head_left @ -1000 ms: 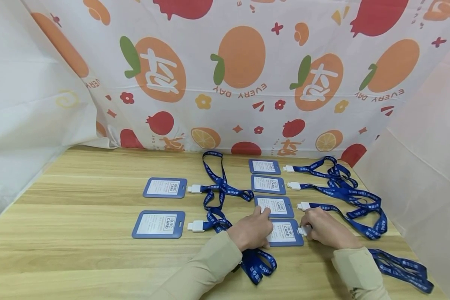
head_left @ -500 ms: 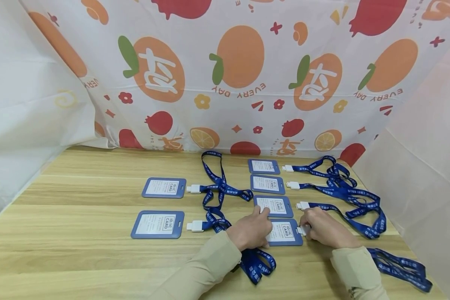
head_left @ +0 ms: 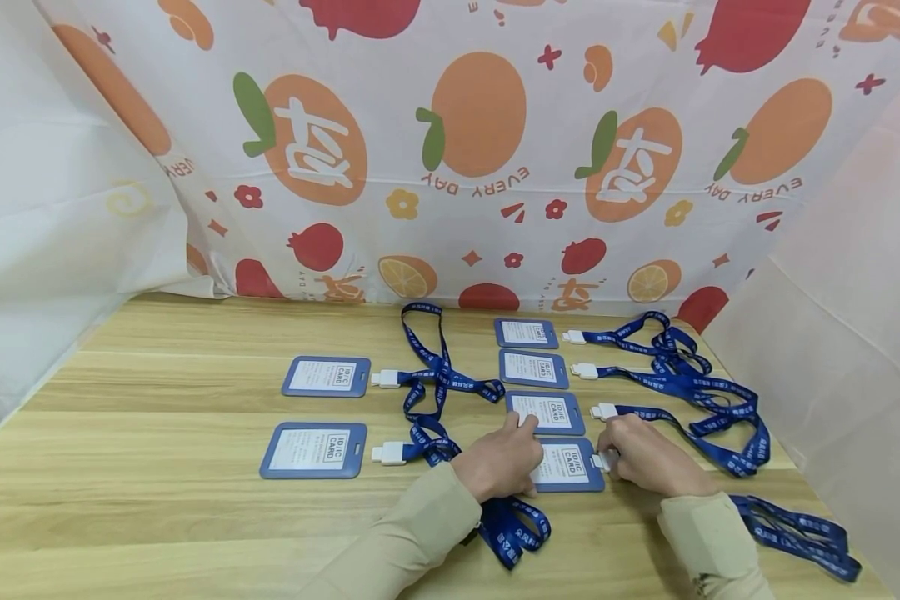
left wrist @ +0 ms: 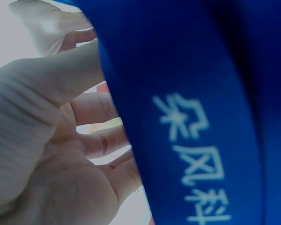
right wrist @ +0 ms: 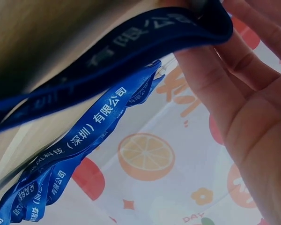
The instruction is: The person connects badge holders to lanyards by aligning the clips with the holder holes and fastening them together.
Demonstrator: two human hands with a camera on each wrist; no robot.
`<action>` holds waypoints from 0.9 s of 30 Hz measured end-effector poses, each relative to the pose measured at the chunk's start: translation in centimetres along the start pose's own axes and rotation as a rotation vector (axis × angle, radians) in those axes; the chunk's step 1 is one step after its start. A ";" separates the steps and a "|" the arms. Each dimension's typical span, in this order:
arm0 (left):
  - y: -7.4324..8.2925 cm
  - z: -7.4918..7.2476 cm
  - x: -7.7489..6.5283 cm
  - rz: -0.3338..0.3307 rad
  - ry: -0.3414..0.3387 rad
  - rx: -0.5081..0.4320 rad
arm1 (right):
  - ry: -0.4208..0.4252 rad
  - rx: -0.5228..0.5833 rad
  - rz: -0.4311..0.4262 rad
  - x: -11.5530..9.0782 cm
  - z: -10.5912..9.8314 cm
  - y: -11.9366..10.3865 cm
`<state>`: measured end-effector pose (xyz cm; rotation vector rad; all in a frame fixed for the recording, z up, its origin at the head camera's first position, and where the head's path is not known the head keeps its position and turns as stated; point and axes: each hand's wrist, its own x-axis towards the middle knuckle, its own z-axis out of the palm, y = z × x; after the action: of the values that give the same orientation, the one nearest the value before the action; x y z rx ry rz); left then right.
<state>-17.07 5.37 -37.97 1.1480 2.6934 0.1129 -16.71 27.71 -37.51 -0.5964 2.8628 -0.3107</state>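
Observation:
The nearest blue ID card holder (head_left: 568, 464) of the right-hand column lies flat on the table. My left hand (head_left: 501, 458) holds its left end, thumb at the near edge and fingers at the far edge. At its slotted right end, my right hand (head_left: 654, 457) pinches a white lanyard clip (head_left: 603, 461), which touches the slot; whether it is hooked through cannot be told. In the right wrist view, a blue lanyard strap (right wrist: 131, 42) runs to the right fingers. Blue strap (left wrist: 187, 112) covers much of the left wrist view, hiding the left fingertips.
Three more card holders stand in column behind, the closest (head_left: 546, 413) beside my left fingers, each with a clipped lanyard (head_left: 720, 385) rightward. Two holders (head_left: 313, 450) lie left with lanyards (head_left: 438, 367). Loose strap (head_left: 516, 529) lies below my left wrist, another (head_left: 798, 533) at right.
The whole head view has shifted very slightly. Both hands, the card holder and the clip keep the same places relative to one another.

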 end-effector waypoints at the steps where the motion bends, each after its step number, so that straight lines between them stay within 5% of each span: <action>1: 0.0 0.0 0.0 -0.002 0.000 -0.001 | 0.001 -0.001 -0.003 0.0 0.0 0.0; 18: 0.0 0.0 0.1 -0.009 -0.007 -0.006 | -0.002 0.009 -0.035 0.0 0.0 -0.1; 27: 0.2 0.0 0.0 -0.001 0.005 0.023 | -0.016 0.005 0.031 0.0 0.0 -0.3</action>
<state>-16.97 5.50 -37.98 1.1545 2.7066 0.0844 -16.63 27.47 -37.49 -0.5512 2.8522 -0.3065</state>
